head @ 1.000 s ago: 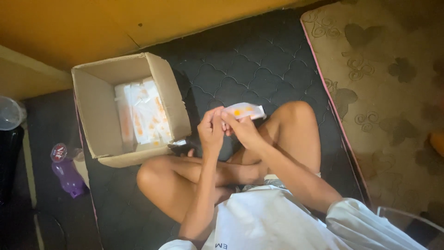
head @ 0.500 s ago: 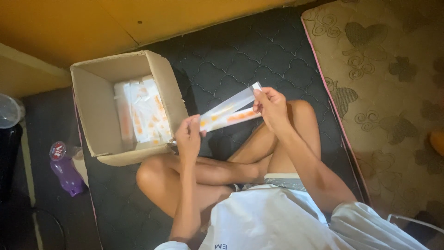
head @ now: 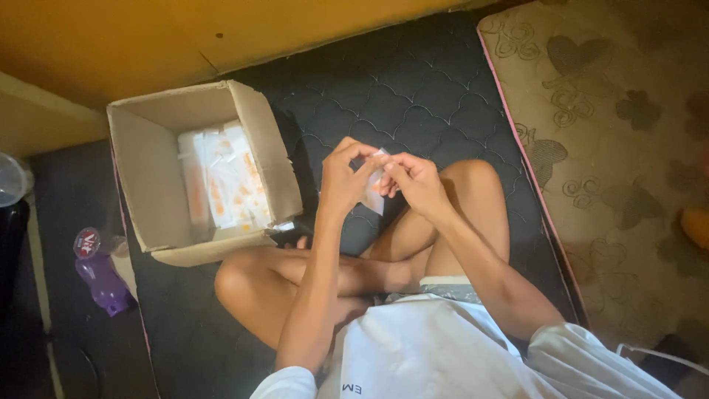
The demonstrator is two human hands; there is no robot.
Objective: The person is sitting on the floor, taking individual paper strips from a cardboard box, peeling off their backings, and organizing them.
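Small white-and-orange packet is pinched between both hands, held above the crossed legs, roughly at the centre of the head view. Left hand grips the packet's upper left edge, fingers curled over the top, thumb side facing the packet. Right hand holds the packet's right side with fingertips closed on it; the two hands nearly touch at the fingertips (packet mostly hidden between them, only a white strip with an orange patch shows). Both hands are grasping, neither is free. Person sits cross-legged on a dark quilted mattress with a pink edge trim, white shirt at the bottom of the frame. Open cardboard box sits on the mattress just left of the left knee, flaps up, with more white-and-orange packets lying stacked inside. Purple bottle with a red-and-white cap lies on the dark floor left of the mattress, near the box's lower corner. Clear round container shows partly at the far left edge. Beige patterned carpet with heart and flower shapes runs along the right of the mattress. Yellow wall across the top. Only one view available.
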